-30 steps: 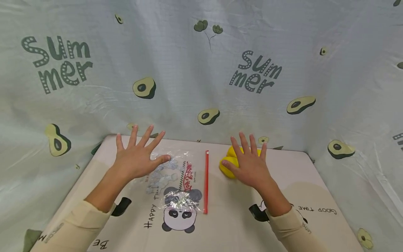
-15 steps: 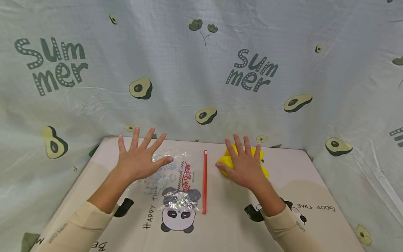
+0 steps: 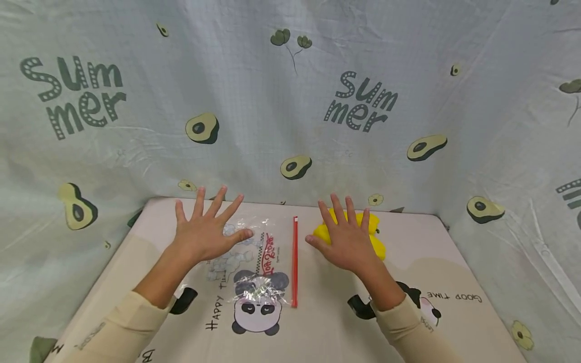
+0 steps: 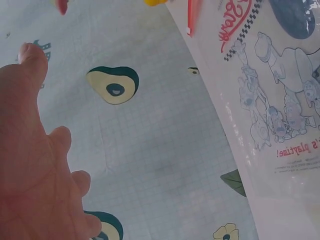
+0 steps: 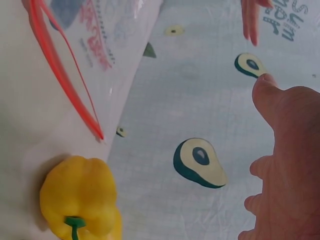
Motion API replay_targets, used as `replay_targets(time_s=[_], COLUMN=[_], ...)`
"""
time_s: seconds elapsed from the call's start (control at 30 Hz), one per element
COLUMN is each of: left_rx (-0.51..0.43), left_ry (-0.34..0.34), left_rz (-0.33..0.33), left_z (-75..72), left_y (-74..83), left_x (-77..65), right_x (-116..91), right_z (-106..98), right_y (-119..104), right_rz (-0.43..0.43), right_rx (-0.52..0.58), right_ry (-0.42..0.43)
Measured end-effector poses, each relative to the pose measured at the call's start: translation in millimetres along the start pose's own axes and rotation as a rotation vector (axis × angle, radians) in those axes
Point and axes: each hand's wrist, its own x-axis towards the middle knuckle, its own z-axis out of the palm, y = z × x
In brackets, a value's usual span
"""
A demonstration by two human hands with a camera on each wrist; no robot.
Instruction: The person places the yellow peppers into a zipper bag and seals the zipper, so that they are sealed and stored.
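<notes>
A clear plastic zip bag (image 3: 272,257) with a red zip edge and printed cartoon figures lies flat on the table. Above its left part hovers my left hand (image 3: 201,237), fingers spread straight, holding nothing. My right hand (image 3: 347,244), also spread, is held over a yellow bell pepper (image 3: 379,247) and hides its middle. The right wrist view shows the bell pepper (image 5: 80,195) with its green stem, on the table and apart from the hand. More yellow shows behind it; whether that is a second pepper I cannot tell. The left wrist view shows the bag (image 4: 280,100) beyond the hand.
The pale table (image 3: 327,322) carries printed pandas and lettering. Behind it hangs a grey-green curtain (image 3: 254,101) with avocado prints, close to the table's far edge and along both sides.
My left hand has drifted slightly right and my right hand slightly left, uncovering more of the bell pepper's right side. The bag and pepper stay in place; the head view has shifted a little.
</notes>
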Motion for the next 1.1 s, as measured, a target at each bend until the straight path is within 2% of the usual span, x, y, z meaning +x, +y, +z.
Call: replay_targets(time_s=[0.73, 1.1], left_rx=[-0.008, 0.005], left_ry=[0.019, 0.019], left_rz=[0.01, 0.023], left_z=[14.4, 24.2], left_y=[1.8, 2.7], left_x=[4.4, 9.3], right_x=[-0.5, 2.6], right_z=[13.5, 23.2], right_y=[1.0, -1.3], right_rz=[-0.016, -0.023], right_rx=[0.026, 0.037], right_ry=[0.004, -0.02])
